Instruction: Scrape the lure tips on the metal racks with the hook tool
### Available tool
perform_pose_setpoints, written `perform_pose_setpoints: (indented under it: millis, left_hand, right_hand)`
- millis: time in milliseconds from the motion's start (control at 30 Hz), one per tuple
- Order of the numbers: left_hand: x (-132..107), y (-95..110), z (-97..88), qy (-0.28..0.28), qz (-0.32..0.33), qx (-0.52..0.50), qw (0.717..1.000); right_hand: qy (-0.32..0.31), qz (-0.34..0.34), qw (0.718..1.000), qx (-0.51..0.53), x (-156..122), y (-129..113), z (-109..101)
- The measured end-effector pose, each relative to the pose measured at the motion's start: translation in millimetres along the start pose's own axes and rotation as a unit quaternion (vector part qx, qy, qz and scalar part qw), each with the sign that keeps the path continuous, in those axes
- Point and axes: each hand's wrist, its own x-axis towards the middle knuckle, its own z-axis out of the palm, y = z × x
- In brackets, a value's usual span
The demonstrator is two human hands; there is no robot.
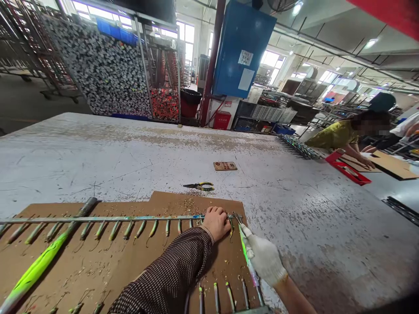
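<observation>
My left hand (216, 223), bare below a dark checked sleeve, is closed over the right part of a long, paint-flecked metal bar (108, 219). Several small painted pieces with wire hooks (115, 230) hang along that bar. A white glove covers my right hand (265, 253), which is wrapped round pliers (238, 218); their metal jaws are at the bar's right end, and their handles are mostly hidden. Beside the glove runs a green and pink painted rod (245, 248). Another rod, bright yellow-green (42, 261), lies under the bar at the left.
Brown cardboard (131, 266) with scattered chips lies on the white table (131, 157). Yellow-black pliers (199, 186) and a small wooden plaque (225, 166) lie beyond. A second bar (252, 310) with several pieces sits nearest me. A co-worker (337, 131) is by a red tray (348, 168).
</observation>
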Motion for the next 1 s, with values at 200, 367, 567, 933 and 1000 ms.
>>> perform_pose_setpoints:
  millis: [200, 367, 567, 933, 1000]
  left_hand:
    - [-0.4, 0.4, -1.5, -0.005, 0.0, 0.006, 1.0]
    - [-0.1, 0.5, -2.3, -0.009, 0.001, 0.003, 1.0]
    - [-0.3, 1.0, -4.2, -0.009, 0.001, 0.001, 1.0]
    - [0.1, 1.8, -4.0, -0.017, -0.004, 0.002, 1.0]
    - [-0.1, 1.7, -4.0, -0.016, -0.003, 0.002, 1.0]
  right_hand:
    - [0.06, 0.074, 0.995, 0.031, -2.4, -2.7, -1.3]
    - [0.013, 0.014, 1.0, -0.001, -0.3, -3.3, -1.2]
    - [0.092, 0.049, 0.994, 0.034, 1.1, -5.2, -8.3]
    - [0.059, 0.055, 0.997, 0.013, -3.5, -8.8, -1.7]
    - [0.037, 0.034, 0.999, 0.013, -2.7, -10.4, -1.7]
